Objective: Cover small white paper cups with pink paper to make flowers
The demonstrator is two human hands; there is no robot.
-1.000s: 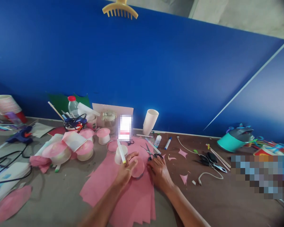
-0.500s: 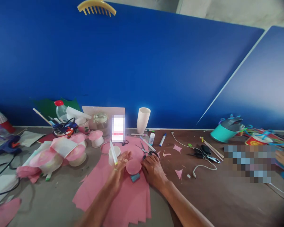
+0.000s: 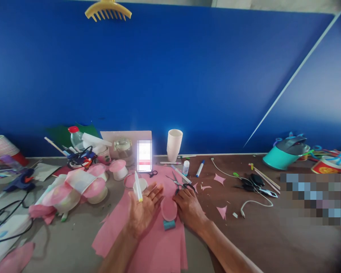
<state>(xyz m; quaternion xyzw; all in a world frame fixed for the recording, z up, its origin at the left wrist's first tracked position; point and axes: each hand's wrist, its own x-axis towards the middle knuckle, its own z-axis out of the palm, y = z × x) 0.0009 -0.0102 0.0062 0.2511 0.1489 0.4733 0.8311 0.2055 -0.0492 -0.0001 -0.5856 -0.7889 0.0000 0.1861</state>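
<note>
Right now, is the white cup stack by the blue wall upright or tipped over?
Upright. The cup stack stands on the table with its open mouth facing up, leaning only slightly, just left of the blue marker.

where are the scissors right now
In the head view the scissors lie on the pink paper just past the fingertips of the right hand, with a marker close behind them.

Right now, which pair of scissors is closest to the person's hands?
The black-handled scissors lying on the pink paper, just beyond the right hand. The small scissors sit farther back by the phone, and the others lie off to the right.
</note>
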